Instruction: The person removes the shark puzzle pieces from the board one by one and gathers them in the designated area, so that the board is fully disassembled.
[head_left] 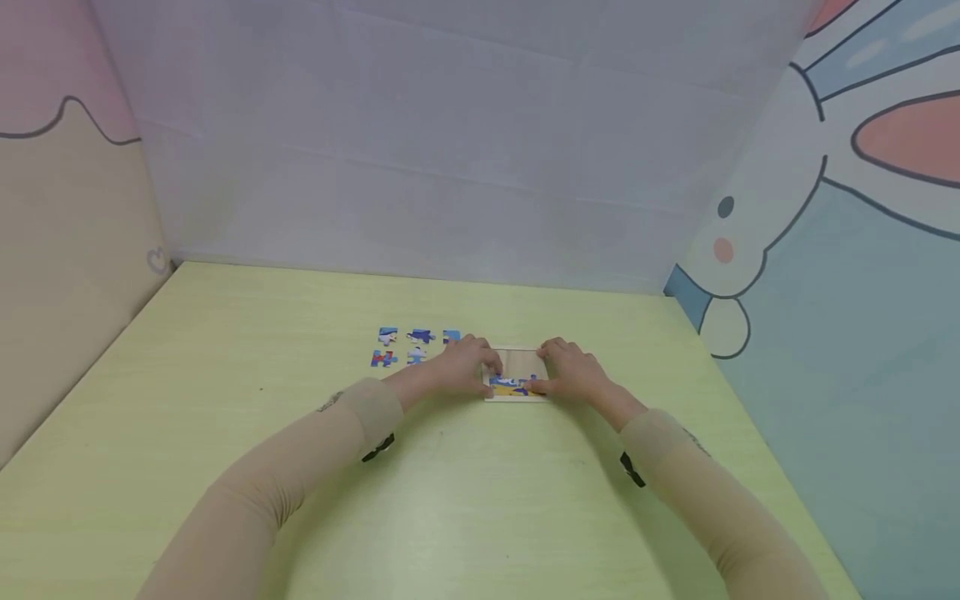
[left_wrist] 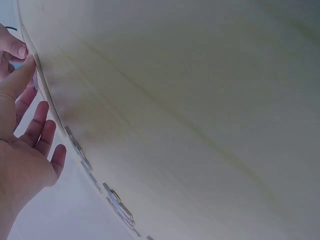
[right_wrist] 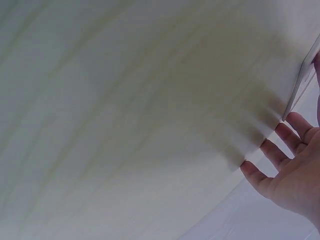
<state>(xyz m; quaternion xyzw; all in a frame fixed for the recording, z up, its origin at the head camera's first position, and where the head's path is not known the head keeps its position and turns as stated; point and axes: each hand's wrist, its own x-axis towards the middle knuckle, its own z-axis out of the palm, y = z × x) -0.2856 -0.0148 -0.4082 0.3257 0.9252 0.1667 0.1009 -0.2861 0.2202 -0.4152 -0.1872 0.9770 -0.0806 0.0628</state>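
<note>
A shallow wooden puzzle tray (head_left: 516, 400) lies on the table between both hands. Joined jigsaw pieces (head_left: 508, 390), yellow and blue, fill its near part; bare wood shows behind them. My left hand (head_left: 459, 367) is at the tray's left side, thumb by the near left corner and a fingertip over the pieces. In the left wrist view that thumb reaches the tray edge (left_wrist: 47, 95), other fingers spread. My right hand (head_left: 576, 373) spans the tray's right side, thumb over the pieces at right, fingers by the far right corner. Its fingers look loosely extended in the right wrist view.
Several loose jigsaw pieces (head_left: 384, 358) lie in two rows left of the tray, partly hidden by the left hand and forearm. The pale yellow table (head_left: 465, 500) meets a whitish back wall (head_left: 420, 167). A painted panel (head_left: 840, 375) stands on the right.
</note>
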